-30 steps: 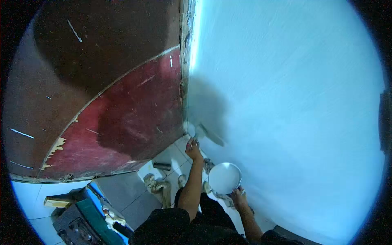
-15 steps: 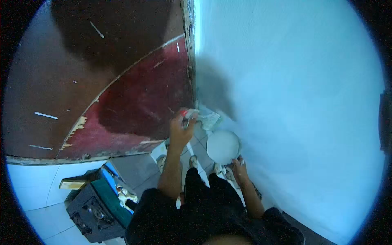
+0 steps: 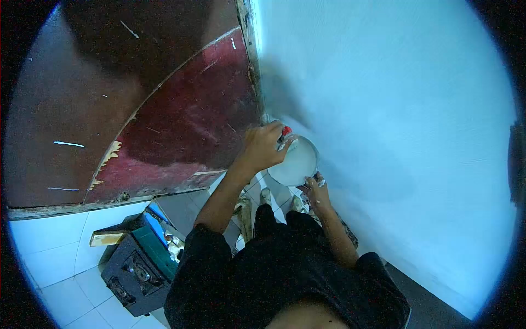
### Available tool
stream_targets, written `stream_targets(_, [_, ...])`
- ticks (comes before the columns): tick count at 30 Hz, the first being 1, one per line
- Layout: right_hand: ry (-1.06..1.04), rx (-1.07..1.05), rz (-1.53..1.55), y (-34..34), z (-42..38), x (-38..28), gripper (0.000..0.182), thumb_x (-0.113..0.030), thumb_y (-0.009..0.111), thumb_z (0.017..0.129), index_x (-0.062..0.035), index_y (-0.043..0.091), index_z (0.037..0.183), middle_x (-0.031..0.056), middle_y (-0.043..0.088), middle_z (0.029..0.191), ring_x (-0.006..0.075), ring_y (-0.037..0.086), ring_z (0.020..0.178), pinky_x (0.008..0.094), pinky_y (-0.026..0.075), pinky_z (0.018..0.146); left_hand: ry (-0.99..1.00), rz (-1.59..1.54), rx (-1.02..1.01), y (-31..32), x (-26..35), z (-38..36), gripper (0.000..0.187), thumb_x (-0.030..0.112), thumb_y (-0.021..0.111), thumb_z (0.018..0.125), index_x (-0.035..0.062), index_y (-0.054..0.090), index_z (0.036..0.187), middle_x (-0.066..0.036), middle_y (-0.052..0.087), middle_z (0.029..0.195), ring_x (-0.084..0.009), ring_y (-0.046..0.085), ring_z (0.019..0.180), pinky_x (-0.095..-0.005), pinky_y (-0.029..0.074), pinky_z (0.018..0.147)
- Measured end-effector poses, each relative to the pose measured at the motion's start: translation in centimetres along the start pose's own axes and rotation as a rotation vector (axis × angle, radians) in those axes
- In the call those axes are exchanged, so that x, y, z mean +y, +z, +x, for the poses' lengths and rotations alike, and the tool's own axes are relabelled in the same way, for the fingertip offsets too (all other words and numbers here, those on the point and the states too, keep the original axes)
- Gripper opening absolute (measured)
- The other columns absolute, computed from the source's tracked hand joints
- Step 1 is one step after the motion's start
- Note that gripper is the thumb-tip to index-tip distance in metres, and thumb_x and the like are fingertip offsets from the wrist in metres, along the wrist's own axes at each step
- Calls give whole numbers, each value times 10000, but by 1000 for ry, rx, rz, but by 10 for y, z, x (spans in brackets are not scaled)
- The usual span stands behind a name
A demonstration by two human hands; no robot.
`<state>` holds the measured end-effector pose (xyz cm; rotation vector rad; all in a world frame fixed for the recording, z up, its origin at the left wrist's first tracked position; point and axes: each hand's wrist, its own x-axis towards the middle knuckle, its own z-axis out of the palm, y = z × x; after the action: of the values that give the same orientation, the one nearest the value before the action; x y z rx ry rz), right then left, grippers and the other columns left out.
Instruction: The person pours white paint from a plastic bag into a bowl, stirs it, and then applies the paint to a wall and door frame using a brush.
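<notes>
My left hand point(image 3: 266, 145) is closed around a paintbrush with a red handle end point(image 3: 286, 130), held over the near-left part of a round bucket point(image 3: 298, 167). White paint fills the bucket, and the fingers and bucket hide most of the brush's bristles. On the bucket's near-right rim, my right hand point(image 3: 318, 192) grips with curled fingers, white smears on its fingertips. Close to the bucket on the right stands a pale wall point(image 3: 405, 120), wet-looking in its lower part.
A brown and dark red panel point(image 3: 186, 120) with a worn wooden edge meets the wall at the left. Lower left, a dark box with round fittings point(image 3: 137, 277) stands on pale tiles beside a yellowish block point(image 3: 108, 238). My feet are under the bucket.
My left hand has moved right and slightly up, bringing the brush from beside the wall corner to over the bucket. The bucket and right hand have shifted up in view.
</notes>
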<state>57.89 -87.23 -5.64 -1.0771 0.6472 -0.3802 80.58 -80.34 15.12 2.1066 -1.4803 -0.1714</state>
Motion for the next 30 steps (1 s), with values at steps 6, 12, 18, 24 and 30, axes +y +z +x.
stream_targets(6, [201, 134, 243, 41, -11, -67, 469, -134, 542, 841, 58, 347, 1221, 197, 481, 1167, 313, 537, 1043, 451, 464, 899, 8, 64, 11, 7, 0, 1, 320, 220, 661, 745, -25, 601, 942, -223, 615, 960, -354, 630, 810, -407, 511, 690])
stream_targets(12, [210, 148, 349, 37, -10, -61, 460, -118, 588, 832, 70, 374, 1193, 197, 498, 1115, 287, 570, 962, 430, 503, 848, 147, -12, 182, 9, 3, -3, 211, 182, 651, 732, 0, 574, 808, -141, 579, 757, -323, 606, 648, -418, 474, 559])
stream_targets(18, [251, 219, 285, 36, -14, -60, 409, -153, 532, 846, 56, 389, 1167, 174, 529, 1089, 301, 559, 1002, 438, 460, 890, 232, -130, 216, 14, 13, -26, 246, 83, 703, 693, -8, 592, 894, -179, 613, 861, -305, 644, 741, -365, 524, 620])
stream_targets(24, [169, 121, 280, 21, -17, -46, 571, -262, 634, 826, 62, 343, 1195, 217, 483, 1149, 317, 532, 1052, 460, 483, 884, 110, -193, 343, 29, 17, -50, 242, 60, 693, 704, -14, 599, 914, -180, 616, 864, -316, 645, 779, -369, 521, 657])
stream_targets(30, [202, 135, 283, 16, -11, -46, 583, -242, 618, 821, 59, 325, 1225, 208, 495, 1129, 327, 544, 1021, 448, 482, 875, -7, -233, 464, 34, 25, -61, 194, 38, 673, 694, -13, 606, 869, -175, 626, 880, -316, 639, 798, -369, 511, 684])
